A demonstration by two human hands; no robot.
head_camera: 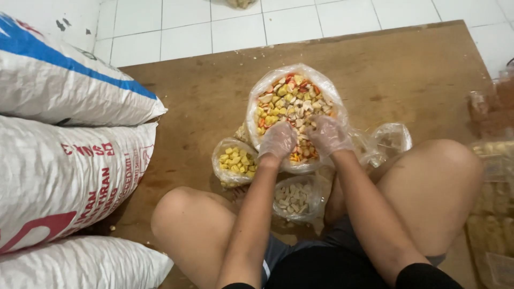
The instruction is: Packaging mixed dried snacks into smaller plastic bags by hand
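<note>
**Both hands deep in the mixed bag**

The wooden board [203, 101] carries everything, with stacked white sacks [64, 160] along its left edge. Near the board's middle sits the large clear bag of mixed pieces [292, 109] (yellow, orange and pale). Turning it well likely calls for lifting from the bottom without tearing the thin plastic. Smaller bags lie nearer the person: a yellow-piece bag [234, 160] and a pale-piece bag [293, 199]. The left hand [277, 140] and right hand [327, 135], both in thin gloves, reach forward side by side, fingers curled loosely into the pieces; whether either grips any cannot be told
</note>
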